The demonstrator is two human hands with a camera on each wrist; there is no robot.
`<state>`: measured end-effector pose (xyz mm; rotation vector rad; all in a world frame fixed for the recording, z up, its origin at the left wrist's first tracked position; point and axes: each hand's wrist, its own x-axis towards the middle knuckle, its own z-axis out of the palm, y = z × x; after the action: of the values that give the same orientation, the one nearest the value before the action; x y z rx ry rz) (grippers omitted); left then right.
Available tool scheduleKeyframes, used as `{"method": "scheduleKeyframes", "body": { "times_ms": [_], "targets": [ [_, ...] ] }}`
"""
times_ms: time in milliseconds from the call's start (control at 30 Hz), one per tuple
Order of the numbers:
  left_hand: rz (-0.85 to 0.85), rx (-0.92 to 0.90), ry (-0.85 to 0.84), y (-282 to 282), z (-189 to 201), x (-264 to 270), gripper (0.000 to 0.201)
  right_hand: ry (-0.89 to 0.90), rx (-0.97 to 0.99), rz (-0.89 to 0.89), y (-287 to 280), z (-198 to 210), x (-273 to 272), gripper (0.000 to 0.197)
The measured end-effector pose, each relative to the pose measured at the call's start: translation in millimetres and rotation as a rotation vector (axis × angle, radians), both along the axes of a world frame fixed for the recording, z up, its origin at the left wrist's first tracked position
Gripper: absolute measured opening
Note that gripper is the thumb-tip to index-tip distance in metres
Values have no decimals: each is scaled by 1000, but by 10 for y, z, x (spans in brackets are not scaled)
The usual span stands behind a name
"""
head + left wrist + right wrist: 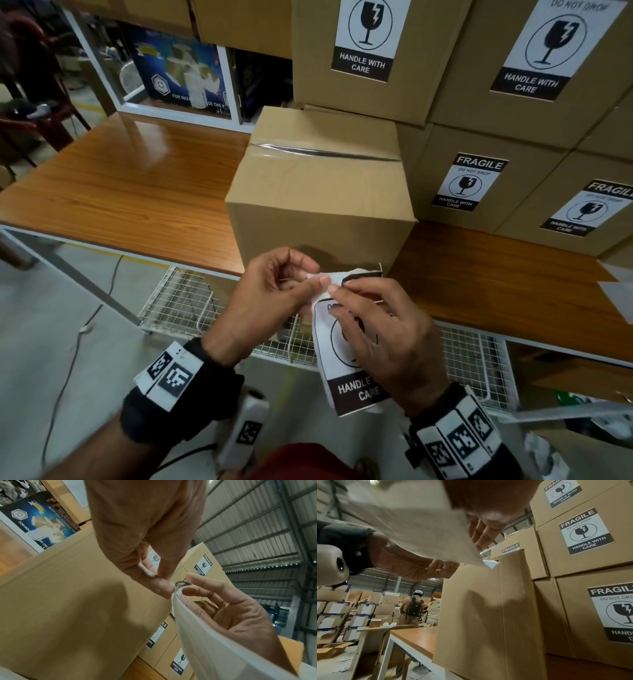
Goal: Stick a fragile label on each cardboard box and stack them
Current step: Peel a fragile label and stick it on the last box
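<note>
An unlabelled cardboard box [318, 192] taped along its top stands on the wooden table [120, 192] in front of me. Below its near face I hold a fragile label [346, 377] printed "HANDLE WITH CARE". My left hand [274, 291] pinches the label's top corner, where the white backing [317, 277] curls away. My right hand [380, 329] lies over the label's face and pinches its top edge beside the left thumb. In the left wrist view the label's white back [214, 642] hangs from the pinching fingertips [164, 588]. The right wrist view shows the label's back [412, 524] above the box [484, 622].
Labelled cardboard boxes [496, 178] are stacked at the right and behind, some two high [370, 51]. A wire basket [191, 301] hangs under the table. A blue printed carton [181, 68] sits on a shelf at back left. A person [412, 609] stands far off among other boxes.
</note>
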<state>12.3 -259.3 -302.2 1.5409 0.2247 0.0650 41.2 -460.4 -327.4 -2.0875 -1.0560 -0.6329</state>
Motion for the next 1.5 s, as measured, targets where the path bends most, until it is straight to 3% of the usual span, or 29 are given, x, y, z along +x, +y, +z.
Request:
{"method": "scheduleKeyframes", "body": {
  "times_ms": [200, 367, 800, 1000, 1067, 1233, 1500],
  "targets": [
    [-11, -67, 20, -39, -17, -5, 18, -3, -23, -7, -79, -59, 52, 11],
    [-13, -58, 38, -3, -69, -14, 18, -73, -131, 27, -170, -128, 48, 15],
    [-31, -38, 76, -55, -81, -10, 13, -19, -151, 72, -282, -198, 79, 19],
    [-239, 131, 120, 19, 2, 32, 20, 84, -78, 120, -242, -137, 156, 12],
    [-215, 146, 77, 30, -11, 55, 18, 149, -58, 146, -230, -121, 163, 11],
    [-102, 172, -13, -10, -145, 56, 17, 415, 190, 121, -180, -93, 115, 27],
    [36, 264, -93, -111, -220, 50, 15, 658, 429, 102, -125, -102, 44, 54]
  ]
}}
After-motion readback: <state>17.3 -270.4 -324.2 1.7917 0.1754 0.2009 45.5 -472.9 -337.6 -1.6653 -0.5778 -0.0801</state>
